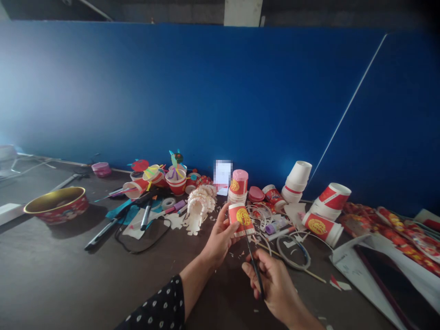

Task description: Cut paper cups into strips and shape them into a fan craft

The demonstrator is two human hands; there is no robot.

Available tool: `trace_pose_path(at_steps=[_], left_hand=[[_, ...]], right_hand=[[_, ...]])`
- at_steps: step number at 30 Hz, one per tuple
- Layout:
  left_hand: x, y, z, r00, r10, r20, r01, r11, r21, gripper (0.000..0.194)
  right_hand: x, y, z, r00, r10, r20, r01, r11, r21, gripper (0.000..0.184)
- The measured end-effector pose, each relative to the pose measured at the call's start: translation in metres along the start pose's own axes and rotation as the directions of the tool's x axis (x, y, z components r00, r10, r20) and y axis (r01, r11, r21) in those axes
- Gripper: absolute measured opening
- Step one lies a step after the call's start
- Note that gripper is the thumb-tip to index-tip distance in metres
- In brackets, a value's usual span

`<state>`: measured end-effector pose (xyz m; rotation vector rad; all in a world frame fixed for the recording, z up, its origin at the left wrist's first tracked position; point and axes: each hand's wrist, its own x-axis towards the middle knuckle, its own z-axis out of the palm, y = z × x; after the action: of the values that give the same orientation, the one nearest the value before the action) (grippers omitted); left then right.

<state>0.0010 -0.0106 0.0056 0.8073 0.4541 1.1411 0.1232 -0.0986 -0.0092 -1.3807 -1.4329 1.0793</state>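
Note:
A red and white paper cup with a yellow emblem (237, 215) is gripped in my left hand (219, 238), its fingers wrapped round the side. My right hand (271, 277) is closed on the black handles of a pair of scissors (253, 266), whose blades point up at the cup's lower edge. Whether the blades have cut into the paper I cannot make out. Just behind the held cup stands a stack of cups with a pink top (239, 183). Left of my left hand lies a curled, fringed white paper piece (197, 208).
A gold-rimmed red bowl (57, 206) stands at the left. Decorated cups (176, 181), a marker (146, 215) and a lit phone (223, 176) line the back by a blue partition (220, 91). On the right are stacked cups (330, 201), wire loops (294, 252) and a dark tablet-like device (395, 284).

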Motion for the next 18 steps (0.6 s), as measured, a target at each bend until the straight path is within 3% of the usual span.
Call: trace_pose_path(at_steps=[18], left_hand=[[0.0011, -0.0020, -0.0001, 1.000, -0.018, -0.005, 0.018, 1.000, 0.022, 0.083]], right_hand=[[0.0027, -0.0030, -0.0017, 1.000, 0.003, 0.015, -0.004, 0.999, 0.035, 0.035]])
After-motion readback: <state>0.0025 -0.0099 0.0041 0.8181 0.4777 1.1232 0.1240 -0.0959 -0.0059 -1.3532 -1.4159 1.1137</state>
